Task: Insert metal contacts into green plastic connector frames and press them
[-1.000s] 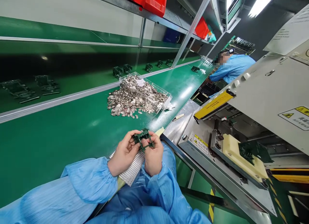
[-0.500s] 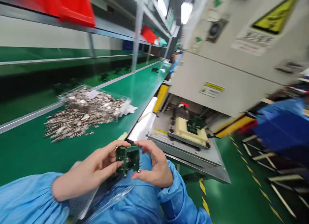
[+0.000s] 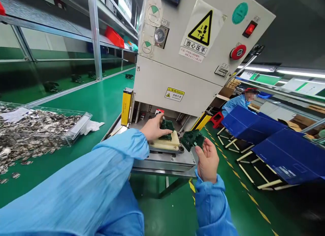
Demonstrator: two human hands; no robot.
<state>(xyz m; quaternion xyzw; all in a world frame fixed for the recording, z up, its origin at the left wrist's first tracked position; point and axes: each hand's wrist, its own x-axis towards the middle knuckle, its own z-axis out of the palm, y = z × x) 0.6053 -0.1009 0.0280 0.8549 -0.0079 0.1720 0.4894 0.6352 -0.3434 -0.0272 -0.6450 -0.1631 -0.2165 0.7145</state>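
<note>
My left hand [image 3: 153,128] reaches to the machine's fixture, its thumb and fingers closed on a dark green part [image 3: 167,128] that sits on the cream-coloured block [image 3: 167,142]. To the right, my right hand [image 3: 208,158] pinches a second dark green part [image 3: 192,140] between thumb and fingers, held in the air just beside the block. Both parts lie below the raised front of the grey machine [image 3: 157,82].
On the green bench at left lies a heap of small metal pieces [image 3: 38,131] with a clear plastic tray [image 3: 78,127]. Yellow guards [image 3: 126,106] flank the machine opening. Blue boxes [image 3: 289,154] stand at right, with a person [image 3: 237,102] behind them.
The view has turned right towards the machine. My left hand has let go of the carried part and taken hold of the one on the block; my right hand now holds the carried part alone.
</note>
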